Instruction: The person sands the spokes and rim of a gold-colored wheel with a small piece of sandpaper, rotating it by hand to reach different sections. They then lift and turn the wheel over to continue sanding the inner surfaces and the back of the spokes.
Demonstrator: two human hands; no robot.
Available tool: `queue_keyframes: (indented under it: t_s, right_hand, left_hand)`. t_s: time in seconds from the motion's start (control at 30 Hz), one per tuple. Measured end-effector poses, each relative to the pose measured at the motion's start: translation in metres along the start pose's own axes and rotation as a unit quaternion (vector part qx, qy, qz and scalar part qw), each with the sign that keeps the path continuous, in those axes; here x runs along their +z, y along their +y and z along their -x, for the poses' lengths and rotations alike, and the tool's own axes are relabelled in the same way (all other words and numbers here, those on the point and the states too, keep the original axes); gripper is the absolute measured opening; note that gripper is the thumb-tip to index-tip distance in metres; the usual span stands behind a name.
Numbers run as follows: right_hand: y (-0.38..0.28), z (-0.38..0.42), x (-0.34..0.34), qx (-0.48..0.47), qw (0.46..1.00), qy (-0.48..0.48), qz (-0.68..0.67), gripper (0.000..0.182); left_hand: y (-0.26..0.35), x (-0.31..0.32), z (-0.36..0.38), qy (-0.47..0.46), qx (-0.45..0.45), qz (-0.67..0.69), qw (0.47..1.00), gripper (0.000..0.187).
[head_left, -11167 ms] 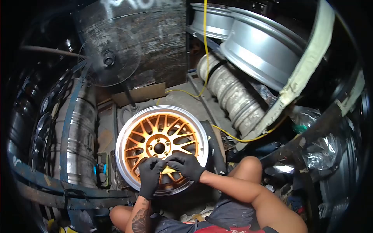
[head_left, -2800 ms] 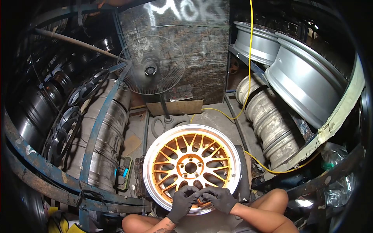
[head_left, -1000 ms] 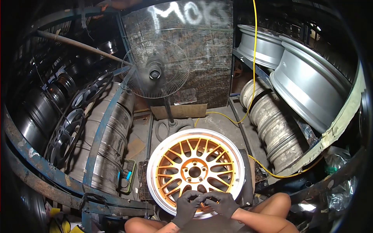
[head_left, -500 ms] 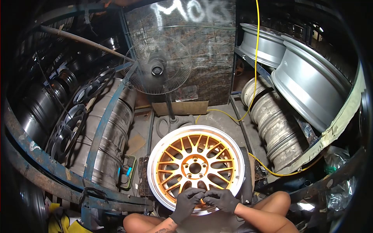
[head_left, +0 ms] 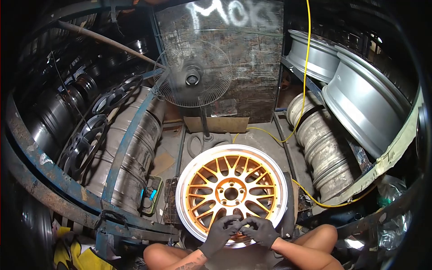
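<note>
A wheel rim (head_left: 231,182) with gold mesh spokes and a bright silver lip lies face up, tilted slightly, close to my crossed legs. Both my hands wear dark gloves and meet above its near edge. My left hand (head_left: 220,235) is closed, fingertips pinched together. Against it, my right hand (head_left: 261,232) is closed too, thumb and fingers bent inward. Whatever sits between the fingertips is too small and hidden to make out. The gloves cover part of the near spokes and lip.
A pedestal fan (head_left: 192,79) stands beyond the wheel, before a dark wrapped panel (head_left: 256,67). Stacked rims (head_left: 130,148) line the left rack; silver rims (head_left: 360,99) and dirty ones (head_left: 321,144) are on the right. A yellow hose (head_left: 308,58) hangs down and crosses the floor.
The camera view has turned slightly left, so the wheel and surroundings sit further right in the picture. My hands stay together over the near lip, with fingers slightly shifted.
</note>
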State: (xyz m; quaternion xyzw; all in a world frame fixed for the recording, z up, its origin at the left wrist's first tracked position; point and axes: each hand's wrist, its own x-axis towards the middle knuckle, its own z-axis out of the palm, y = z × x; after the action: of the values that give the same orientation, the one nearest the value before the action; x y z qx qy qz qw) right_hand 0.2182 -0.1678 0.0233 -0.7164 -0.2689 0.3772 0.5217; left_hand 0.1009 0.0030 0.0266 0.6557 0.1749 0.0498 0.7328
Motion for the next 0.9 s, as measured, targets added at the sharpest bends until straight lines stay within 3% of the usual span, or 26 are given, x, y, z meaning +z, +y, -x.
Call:
queue_keyframes:
  t_s: [0.5,0.9]
  right_hand:
    - [-0.008,0.004,-0.007,0.067,0.97,-0.094,-0.214,0.026]
    - [-0.01,0.003,-0.007,0.055,0.974,-0.118,-0.186,0.03]
  left_hand:
    - [-0.001,-0.01,0.0,-0.051,-0.05,0.075,0.995,0.038]
    - [0.004,-0.012,0.005,-0.048,-0.025,0.041,0.998,0.036]
